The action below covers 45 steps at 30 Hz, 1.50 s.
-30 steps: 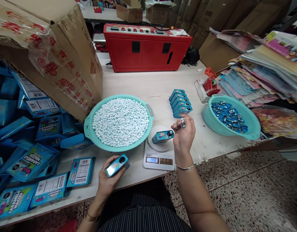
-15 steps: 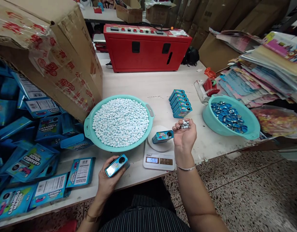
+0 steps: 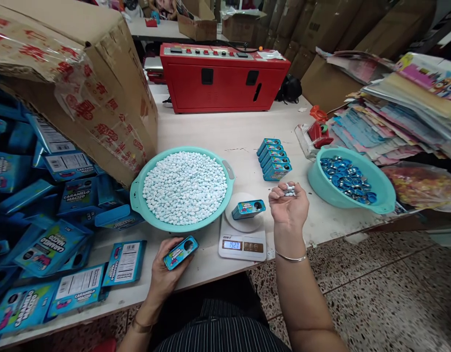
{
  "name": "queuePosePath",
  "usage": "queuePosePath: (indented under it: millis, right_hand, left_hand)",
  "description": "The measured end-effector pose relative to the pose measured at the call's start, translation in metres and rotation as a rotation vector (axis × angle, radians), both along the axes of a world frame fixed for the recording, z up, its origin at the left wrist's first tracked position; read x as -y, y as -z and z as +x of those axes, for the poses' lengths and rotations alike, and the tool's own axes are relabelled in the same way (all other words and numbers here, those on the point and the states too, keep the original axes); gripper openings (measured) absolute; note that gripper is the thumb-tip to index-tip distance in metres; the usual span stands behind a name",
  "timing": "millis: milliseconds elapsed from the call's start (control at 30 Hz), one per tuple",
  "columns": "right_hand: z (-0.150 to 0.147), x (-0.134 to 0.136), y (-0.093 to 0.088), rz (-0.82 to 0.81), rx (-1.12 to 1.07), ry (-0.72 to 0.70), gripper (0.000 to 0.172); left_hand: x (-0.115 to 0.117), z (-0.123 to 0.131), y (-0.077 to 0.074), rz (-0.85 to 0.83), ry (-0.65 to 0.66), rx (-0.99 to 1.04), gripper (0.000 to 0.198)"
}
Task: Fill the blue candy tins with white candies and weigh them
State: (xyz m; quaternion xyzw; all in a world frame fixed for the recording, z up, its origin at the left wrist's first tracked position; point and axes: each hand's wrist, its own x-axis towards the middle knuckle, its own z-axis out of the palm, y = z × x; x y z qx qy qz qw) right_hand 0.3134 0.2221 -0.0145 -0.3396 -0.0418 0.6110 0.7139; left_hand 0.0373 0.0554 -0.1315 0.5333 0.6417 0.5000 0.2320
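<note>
My left hand (image 3: 167, 268) grips a blue candy tin (image 3: 180, 252) with a dark round hole in its top, above the table's front edge. My right hand (image 3: 289, 208) is closed, palm up, around several small white candies (image 3: 290, 189). It hovers just right of the white digital scale (image 3: 242, 244), whose display seems to read 152.7. Another blue tin (image 3: 248, 209) with a similar round hole rests on the scale's plate. Beside the scale on its left stands a turquoise basin (image 3: 134, 191) heaped with white candies (image 3: 185, 188).
Several blue tins (image 3: 274, 160) stand in a row behind the scale. A second turquoise basin (image 3: 352, 195) holds blue-and-silver caps. Blue tins (image 3: 53, 244) spill from a cardboard box (image 3: 111, 88) at left. A red machine (image 3: 225, 80), a tape dispenser (image 3: 318, 128) and stacked printed bags (image 3: 405, 105) line the back and right.
My right hand has shifted slightly right, away from the tin on the scale. The tin in my left hand has turned so its printed label shows. The display has changed slightly.
</note>
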Motion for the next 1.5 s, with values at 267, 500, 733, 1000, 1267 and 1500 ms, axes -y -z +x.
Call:
queuePosePath:
  millis: [267, 500, 733, 1000, 1267, 1500]
  right_hand:
    - [0.029, 0.01, 0.006, 0.029, -0.026, 0.069, 0.015]
    - [0.036, 0.021, 0.023, 0.043, -0.067, 0.068, 0.012]
    - [0.086, 0.044, 0.046, 0.092, 0.007, 0.165, 0.02]
    - [0.11, 0.047, 0.084, 0.015, 0.02, 0.171, 0.018]
    - [0.141, 0.038, 0.118, 0.063, 0.176, -0.018, 0.018]
    - [0.104, 0.032, 0.065, 0.008, 0.017, 0.045, 0.016]
  left_hand:
    - [0.015, -0.003, -0.04, 0.197, 0.033, -0.344, 0.076]
    - [-0.096, 0.087, -0.111, 0.141, 0.582, -0.652, 0.078]
    - [-0.177, 0.142, -0.127, -0.13, 0.747, -1.003, 0.021]
    - [-0.339, 0.172, -0.144, -0.18, 0.541, -1.034, 0.023]
    - [-0.407, 0.193, -0.11, -0.22, 0.511, -0.928, 0.054]
    - [-0.319, 0.119, -0.175, -0.119, 0.535, -0.769, 0.082]
